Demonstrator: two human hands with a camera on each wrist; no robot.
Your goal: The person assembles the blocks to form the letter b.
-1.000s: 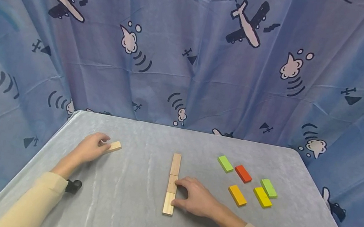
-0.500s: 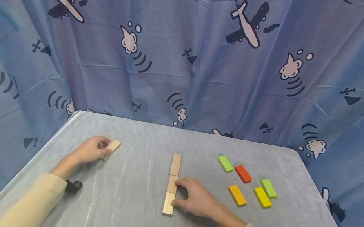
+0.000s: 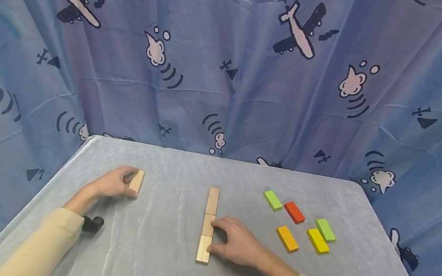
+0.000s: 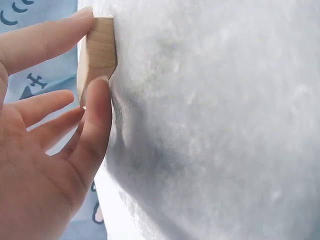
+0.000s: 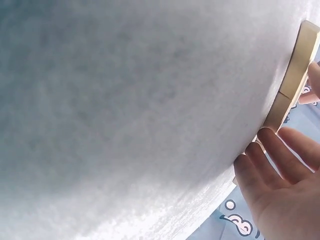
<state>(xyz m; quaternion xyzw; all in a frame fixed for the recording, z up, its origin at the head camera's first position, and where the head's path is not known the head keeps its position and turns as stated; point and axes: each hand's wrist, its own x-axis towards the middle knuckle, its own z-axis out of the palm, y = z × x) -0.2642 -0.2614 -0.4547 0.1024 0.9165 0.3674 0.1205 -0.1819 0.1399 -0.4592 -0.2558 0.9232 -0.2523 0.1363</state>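
At the left of the table, my left hand [image 3: 112, 182] pinches a plain wooden block [image 3: 136, 180] between thumb and forefinger. In the left wrist view the same wooden block [image 4: 102, 45] lies between these two fingertips, the other fingers free behind it. Three plain wooden blocks [image 3: 208, 225] form a straight row, end to end, in the table's middle. My right hand [image 3: 240, 243] rests along the row's right side, forefinger and thumb tips touching it. Part of the row [image 5: 295, 70] shows in the right wrist view beside the loosely spread right hand [image 5: 285, 185].
Right of the row lie several coloured blocks: a light green block [image 3: 273, 200], a red block [image 3: 294, 212], an orange block [image 3: 287, 238], a yellow block [image 3: 318, 241] and another light green block [image 3: 325, 230]. A blue patterned curtain [image 3: 191, 104] hangs behind the pale table [image 3: 157, 263].
The block in my left hand has turned from slanting to nearly parallel with the row, and its thumb has come round its near end. My right hand has stayed on the row.
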